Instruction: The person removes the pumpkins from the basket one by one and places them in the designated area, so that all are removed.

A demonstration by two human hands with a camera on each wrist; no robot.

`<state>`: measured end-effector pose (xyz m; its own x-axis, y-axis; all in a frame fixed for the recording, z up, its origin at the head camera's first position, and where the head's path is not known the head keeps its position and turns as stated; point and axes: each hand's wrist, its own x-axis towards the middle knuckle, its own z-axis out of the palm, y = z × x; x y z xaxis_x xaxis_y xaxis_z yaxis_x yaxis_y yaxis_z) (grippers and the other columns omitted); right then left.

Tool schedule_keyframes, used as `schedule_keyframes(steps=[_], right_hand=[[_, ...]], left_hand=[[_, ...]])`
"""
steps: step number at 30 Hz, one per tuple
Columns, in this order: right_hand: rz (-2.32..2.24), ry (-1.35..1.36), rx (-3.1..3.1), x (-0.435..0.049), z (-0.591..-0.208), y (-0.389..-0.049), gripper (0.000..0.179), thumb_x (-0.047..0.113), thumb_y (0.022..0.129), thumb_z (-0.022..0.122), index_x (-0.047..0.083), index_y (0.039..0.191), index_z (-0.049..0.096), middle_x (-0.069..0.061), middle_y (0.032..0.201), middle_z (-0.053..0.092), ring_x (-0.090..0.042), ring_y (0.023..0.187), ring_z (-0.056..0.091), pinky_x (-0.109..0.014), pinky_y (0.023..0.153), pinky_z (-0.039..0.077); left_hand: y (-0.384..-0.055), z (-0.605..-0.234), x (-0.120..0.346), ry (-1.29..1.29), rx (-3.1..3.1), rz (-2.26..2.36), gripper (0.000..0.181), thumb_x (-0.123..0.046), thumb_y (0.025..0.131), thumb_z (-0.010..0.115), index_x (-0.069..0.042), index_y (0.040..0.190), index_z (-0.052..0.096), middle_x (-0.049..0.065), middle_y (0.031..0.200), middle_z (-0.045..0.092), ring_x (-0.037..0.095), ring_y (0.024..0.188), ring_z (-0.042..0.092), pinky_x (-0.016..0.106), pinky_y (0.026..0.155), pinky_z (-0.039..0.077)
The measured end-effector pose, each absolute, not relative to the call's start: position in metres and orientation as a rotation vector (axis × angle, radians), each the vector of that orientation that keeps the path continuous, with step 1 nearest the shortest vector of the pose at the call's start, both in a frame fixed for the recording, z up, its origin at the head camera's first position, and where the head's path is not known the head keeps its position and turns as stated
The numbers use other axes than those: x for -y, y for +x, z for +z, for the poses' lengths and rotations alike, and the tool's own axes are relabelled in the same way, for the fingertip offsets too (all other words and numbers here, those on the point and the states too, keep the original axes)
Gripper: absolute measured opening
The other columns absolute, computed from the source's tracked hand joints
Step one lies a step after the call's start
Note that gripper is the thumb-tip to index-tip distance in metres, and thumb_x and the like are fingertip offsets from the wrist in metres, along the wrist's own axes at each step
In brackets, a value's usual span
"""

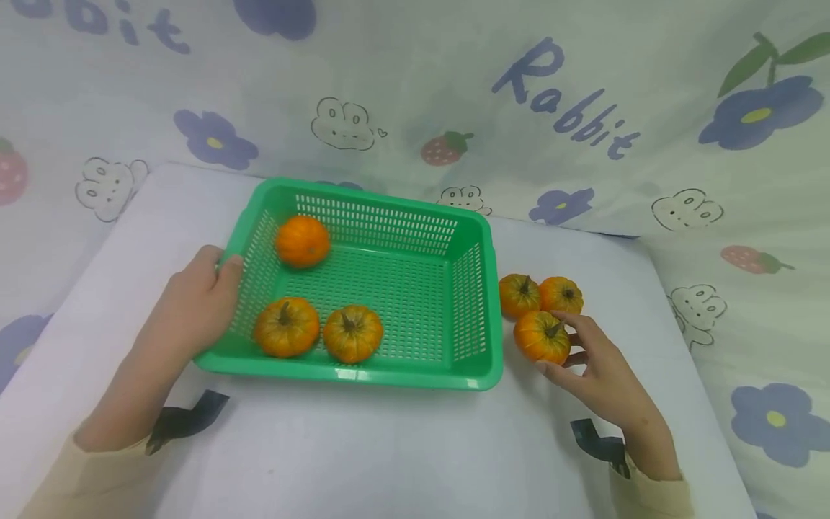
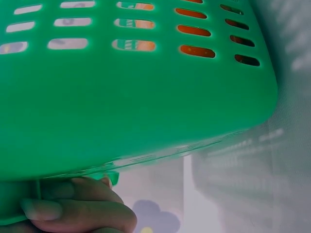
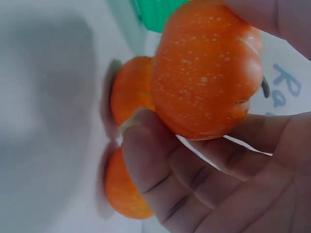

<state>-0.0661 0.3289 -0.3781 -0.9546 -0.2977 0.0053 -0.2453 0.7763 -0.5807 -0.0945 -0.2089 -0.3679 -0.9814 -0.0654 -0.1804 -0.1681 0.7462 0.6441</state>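
My left hand (image 1: pixel 201 295) grips the left rim of a green plastic basket (image 1: pixel 415 376), its curled fingers showing under the rim in the left wrist view. Inside the basket sit an orange pumpkin (image 1: pixel 302 241) at the back left and two mottled small pumpkins (image 1: pixel 287 327) along the front. To the right of the basket, my right hand (image 1: pixel 599 371) holds another small pumpkin (image 1: pixel 542 337) between thumb and fingers. The right wrist view shows this held pumpkin (image 3: pixel 204 73) raised off the surface. Just behind it, two more pumpkins (image 1: pixel 519 295) rest side by side on the table.
A white cloth covers the table (image 1: pixel 363 454). Behind and to the right hangs a pale curtain (image 1: pixel 402 79) printed with rabbits, flowers and strawberries. Black straps (image 1: pixel 188 418) stick out from both wrists.
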Motion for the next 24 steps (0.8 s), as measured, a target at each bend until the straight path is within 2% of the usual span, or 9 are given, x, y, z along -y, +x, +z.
schedule_keyframes(steps=[5, 10, 18, 24], right_hand=[[-0.948, -0.482, -2.818, -0.322, -0.389, -0.064, 0.079, 0.014, 0.088, 0.086, 0.007, 0.153, 0.043, -0.010, 0.148, 0.050, -0.026, 0.113, 0.058, -0.027, 0.084, 0.057], [-0.963, -0.491, -2.814, -0.320, -0.397, -0.065, 0.078, 0.014, 0.087, 0.086, 0.009, 0.153, 0.044, -0.010, 0.151, 0.048, -0.026, 0.113, 0.058, -0.030, 0.085, 0.057], [-0.992, -0.390, -2.786, -0.321, -0.409, -0.065, 0.075, 0.020, 0.089, 0.087, 0.009, 0.151, 0.046, -0.011, 0.147, 0.049, -0.029, 0.119, 0.058, -0.039, 0.087, 0.059], [-0.982, -0.320, -2.785, -0.320, -0.412, -0.066, 0.078, 0.028, 0.091, 0.086, 0.009, 0.153, 0.043, -0.014, 0.142, 0.053, -0.027, 0.109, 0.062, -0.037, 0.085, 0.059]], left_hand=[[-0.094, -0.372, 0.211, -0.191, -2.792, 1.060, 0.065, -0.047, 0.112, 0.019, 0.007, 0.143, 0.035, 0.028, 0.109, 0.056, 0.037, 0.082, 0.057, 0.040, 0.060, 0.046], [-0.093, -0.373, 0.212, -0.177, -2.809, 1.066, 0.063, -0.047, 0.112, 0.019, 0.008, 0.139, 0.037, 0.027, 0.105, 0.057, 0.035, 0.077, 0.057, 0.038, 0.057, 0.046], [-0.094, -0.370, 0.210, -0.160, -2.815, 1.063, 0.063, -0.046, 0.113, 0.020, 0.009, 0.138, 0.037, 0.026, 0.101, 0.056, 0.033, 0.073, 0.056, 0.038, 0.055, 0.046], [-0.094, -0.370, 0.209, -0.158, -2.809, 1.069, 0.062, -0.045, 0.113, 0.019, 0.009, 0.136, 0.038, 0.025, 0.100, 0.056, 0.033, 0.073, 0.055, 0.038, 0.055, 0.046]])
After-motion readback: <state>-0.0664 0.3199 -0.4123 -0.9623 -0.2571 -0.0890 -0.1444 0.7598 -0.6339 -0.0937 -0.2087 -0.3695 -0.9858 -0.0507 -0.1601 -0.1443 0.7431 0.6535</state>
